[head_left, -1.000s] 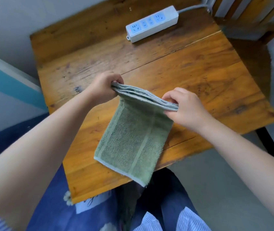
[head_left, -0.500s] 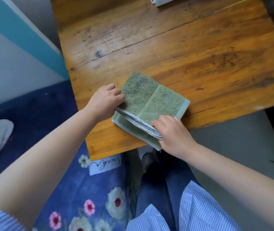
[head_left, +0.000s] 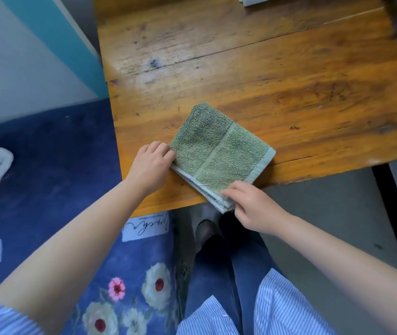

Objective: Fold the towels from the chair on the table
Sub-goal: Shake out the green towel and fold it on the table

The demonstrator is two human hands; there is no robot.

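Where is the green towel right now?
In the head view the folded towel lies on the wooden table, at its near edge, with one corner sticking out over it. The left hand and right hand hold its near corners.

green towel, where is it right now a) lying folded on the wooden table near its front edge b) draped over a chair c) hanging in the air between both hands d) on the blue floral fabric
a: the green towel lies folded on the wooden table near its front edge, with the left hand and right hand at its near corners.
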